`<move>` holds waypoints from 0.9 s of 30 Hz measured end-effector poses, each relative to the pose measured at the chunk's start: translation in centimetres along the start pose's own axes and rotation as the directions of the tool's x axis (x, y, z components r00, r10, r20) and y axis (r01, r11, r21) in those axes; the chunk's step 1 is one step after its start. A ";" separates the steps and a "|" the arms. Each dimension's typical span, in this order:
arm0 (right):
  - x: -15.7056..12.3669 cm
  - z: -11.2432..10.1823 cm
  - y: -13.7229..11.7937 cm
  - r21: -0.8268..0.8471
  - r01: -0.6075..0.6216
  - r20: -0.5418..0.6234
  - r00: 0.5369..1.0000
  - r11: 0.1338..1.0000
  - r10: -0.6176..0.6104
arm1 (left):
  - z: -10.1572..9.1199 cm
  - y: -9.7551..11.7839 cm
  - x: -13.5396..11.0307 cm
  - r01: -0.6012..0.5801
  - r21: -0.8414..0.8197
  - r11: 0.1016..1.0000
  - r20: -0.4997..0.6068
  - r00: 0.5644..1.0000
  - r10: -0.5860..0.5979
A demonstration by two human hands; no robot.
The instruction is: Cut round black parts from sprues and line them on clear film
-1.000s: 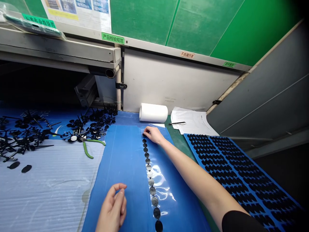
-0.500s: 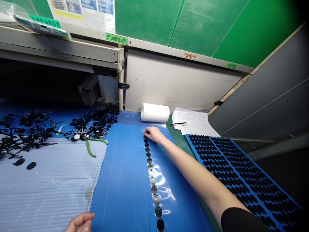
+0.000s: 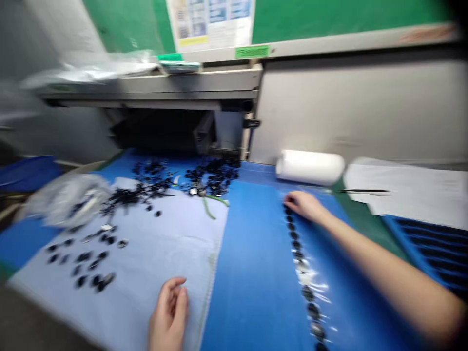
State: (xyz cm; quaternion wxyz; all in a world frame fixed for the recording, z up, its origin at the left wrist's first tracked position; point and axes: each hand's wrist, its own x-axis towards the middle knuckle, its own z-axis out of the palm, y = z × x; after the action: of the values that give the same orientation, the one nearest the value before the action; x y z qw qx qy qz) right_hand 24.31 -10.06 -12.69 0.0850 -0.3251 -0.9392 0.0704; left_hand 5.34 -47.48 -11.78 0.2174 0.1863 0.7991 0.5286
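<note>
- Left hand [image 3: 170, 314]: low on the pale sheet [image 3: 153, 253], near its edge beside the blue board [image 3: 252, 253]; fingers loosely curled and apart, holding nothing.
- Right hand [image 3: 305, 204]: stretched out across the blue board, fingertips down on the far end of the row of black discs [image 3: 297, 246]; too blurred to tell whether pinching or only pressing.
- Row of black discs: one line down the blue board towards the near edge, under glossy clear film [image 3: 316, 287].
- Loose black discs [image 3: 84, 263]: scattered on the pale sheet, well apart from the left hand.
- Heap of black parts [image 3: 210, 176]: at the far side of the tabletop, green-handled pliers [image 3: 212, 204] just beside it.
- White roll [image 3: 310, 167]: lying beyond the right hand; papers [image 3: 405, 195] with a pen [image 3: 361, 191] to its right.
- Blue tray [image 3: 431, 243]: at the right edge, past the forearm.
</note>
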 end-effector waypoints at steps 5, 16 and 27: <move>1.8 2.1 3.1 0.143 0.127 -0.094 0.989 0.982 -0.114 | -7.7 -2.3 5.3 -0.075 0.578 0.813 -0.318 0.897 0.308; 4.0 0.4 -14.6 0.410 0.343 -0.024 0.930 0.845 -0.366 | -13.6 -6.9 9.7 -0.045 0.815 0.577 -0.231 0.889 0.395; 10.0 8.5 -42.6 0.448 0.428 0.104 0.847 0.785 -0.522 | -14.9 -6.7 11.0 -0.272 0.840 0.469 0.009 0.872 0.490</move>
State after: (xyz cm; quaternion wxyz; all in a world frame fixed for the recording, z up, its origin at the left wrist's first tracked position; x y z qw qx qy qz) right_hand -10.70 -37.70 -11.86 0.0604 -0.0416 -0.9582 0.2766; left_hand -12.40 -55.54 -14.45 -0.1142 0.3763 0.9073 0.1486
